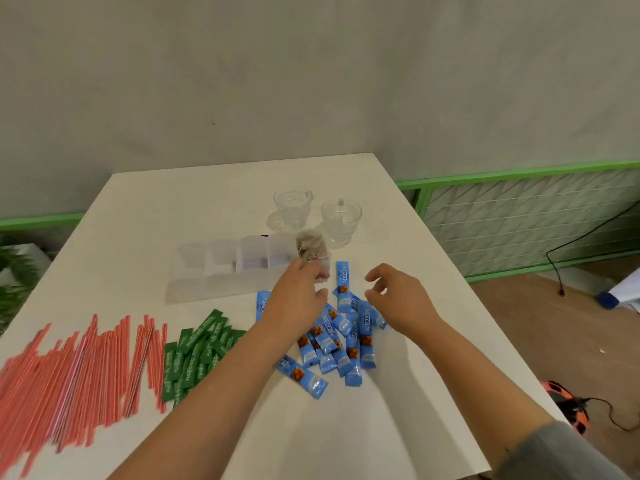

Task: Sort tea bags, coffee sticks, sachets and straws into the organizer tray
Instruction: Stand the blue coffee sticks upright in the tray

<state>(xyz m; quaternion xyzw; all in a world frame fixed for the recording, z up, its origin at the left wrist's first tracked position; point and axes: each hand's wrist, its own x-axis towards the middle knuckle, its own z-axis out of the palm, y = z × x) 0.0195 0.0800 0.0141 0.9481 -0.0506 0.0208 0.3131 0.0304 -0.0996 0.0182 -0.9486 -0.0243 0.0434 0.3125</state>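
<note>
smooth white table (145, 209) | left hand (298, 296) pinches papery tea bags (311, 245)

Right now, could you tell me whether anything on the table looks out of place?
Mostly loose piles: blue coffee sticks, green sachets, red straws. The organizer tray looks unfilled; left hand holds tea bags over it.

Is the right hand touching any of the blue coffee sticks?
Apart. In the head view the right hand hovers over the blue coffee sticks with curled, empty fingers; table surface shows between its fingertips and the sticks.
</note>
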